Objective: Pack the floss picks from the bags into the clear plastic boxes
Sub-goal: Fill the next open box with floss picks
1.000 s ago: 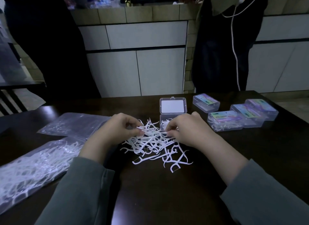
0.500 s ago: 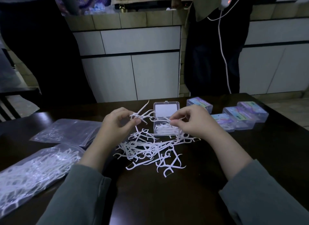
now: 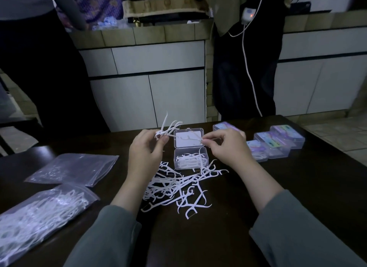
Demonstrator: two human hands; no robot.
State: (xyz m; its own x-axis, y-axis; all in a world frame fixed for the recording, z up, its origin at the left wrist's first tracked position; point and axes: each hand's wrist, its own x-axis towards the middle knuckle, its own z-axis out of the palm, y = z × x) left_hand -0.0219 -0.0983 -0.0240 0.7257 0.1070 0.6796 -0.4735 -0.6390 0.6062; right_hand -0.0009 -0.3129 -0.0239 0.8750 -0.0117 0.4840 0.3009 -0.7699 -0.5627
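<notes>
Sorting was in hand: the left hand (image 3: 146, 150) pinched a small bunch of floss picks (image 3: 168, 127) above the table (image 3: 297, 187), while the right hand (image 3: 228, 145) pinched a single pick (image 3: 191, 139) over the open box (image 3: 190, 158). Next, probably, lowering them lengthwise inside its narrow walls. Loose picks (image 3: 176, 187) crowded the near side; filled boxes (image 3: 278, 143) sat right, bags (image 3: 49, 197) left.

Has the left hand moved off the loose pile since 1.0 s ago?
Yes. The left hand has lifted up and away from the loose pile and now holds a few picks level with the open box's lid.
</notes>
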